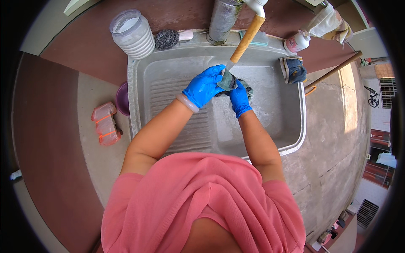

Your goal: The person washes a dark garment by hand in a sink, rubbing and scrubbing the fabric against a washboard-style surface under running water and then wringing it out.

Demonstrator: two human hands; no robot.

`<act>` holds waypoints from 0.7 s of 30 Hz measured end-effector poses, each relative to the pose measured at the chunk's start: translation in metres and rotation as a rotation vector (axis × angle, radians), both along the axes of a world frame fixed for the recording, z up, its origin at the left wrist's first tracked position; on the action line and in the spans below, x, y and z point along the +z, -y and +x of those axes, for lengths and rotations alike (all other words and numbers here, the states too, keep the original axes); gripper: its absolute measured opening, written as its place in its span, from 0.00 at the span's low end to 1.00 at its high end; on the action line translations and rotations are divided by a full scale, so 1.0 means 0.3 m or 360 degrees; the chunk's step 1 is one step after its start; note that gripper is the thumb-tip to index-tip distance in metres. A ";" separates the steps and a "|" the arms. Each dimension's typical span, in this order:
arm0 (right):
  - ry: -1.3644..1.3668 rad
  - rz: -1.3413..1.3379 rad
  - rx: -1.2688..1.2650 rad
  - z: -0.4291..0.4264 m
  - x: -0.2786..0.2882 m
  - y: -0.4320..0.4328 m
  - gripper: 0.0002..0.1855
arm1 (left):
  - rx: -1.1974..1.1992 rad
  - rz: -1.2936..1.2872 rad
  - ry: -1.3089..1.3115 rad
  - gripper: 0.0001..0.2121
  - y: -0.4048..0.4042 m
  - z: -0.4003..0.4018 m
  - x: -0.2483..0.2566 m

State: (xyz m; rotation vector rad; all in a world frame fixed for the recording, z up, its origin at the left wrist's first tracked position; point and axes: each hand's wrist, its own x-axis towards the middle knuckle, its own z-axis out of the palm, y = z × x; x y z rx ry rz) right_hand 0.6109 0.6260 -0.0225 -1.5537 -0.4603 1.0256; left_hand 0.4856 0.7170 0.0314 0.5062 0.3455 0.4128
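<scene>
My left hand (pixel 204 85), in a blue glove, grips a wet green and black cloth (pixel 227 81) by its upper part. On the cloth's other side my right hand (pixel 239 98), gloved the same way, holds it too. Part of the cloth hangs behind my right fingers, and its full shape is hidden. Just above is a yellow hose (pixel 247 38) on a white tap (pixel 257 5), with water running from its end onto the cloth. Both hands are over the grey laundry sink (pixel 278 126), near the edge between its ribbed washboard (pixel 180 126) and its basin.
Along the sink's back rim stand a ribbed plastic jar (pixel 133 34), a scrubbing brush (pixel 167 39), a foil-wrapped pipe (pixel 223 22) and a white bottle (pixel 296 42). A dark blue cloth (pixel 293 70) drapes over the right rim. A wooden pole (pixel 335 69) leans beyond it. A purple basin (pixel 122 98) sits left.
</scene>
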 end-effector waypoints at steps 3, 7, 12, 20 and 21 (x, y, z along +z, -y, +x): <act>0.0237 0.0130 -0.0107 0.081 0.029 0.046 0.15 | -0.0073 -0.0054 -0.0062 0.19 -0.058 -0.058 -0.058; 0.0740 0.0109 -0.0086 0.130 0.243 0.099 0.12 | -0.0191 0.0280 -0.0278 0.20 -0.048 -0.074 -0.099; 0.1870 0.0047 0.0039 0.259 0.362 0.166 0.11 | -0.0518 0.0537 -0.0597 0.20 0.020 -0.030 -0.135; 0.0739 0.0468 -0.0272 0.179 0.714 0.123 0.14 | -0.0475 0.1412 -0.0704 0.37 0.080 0.050 -0.234; 0.0815 0.0483 -0.0184 0.178 0.748 0.122 0.15 | -0.0429 0.1606 -0.0744 0.41 0.082 0.066 -0.228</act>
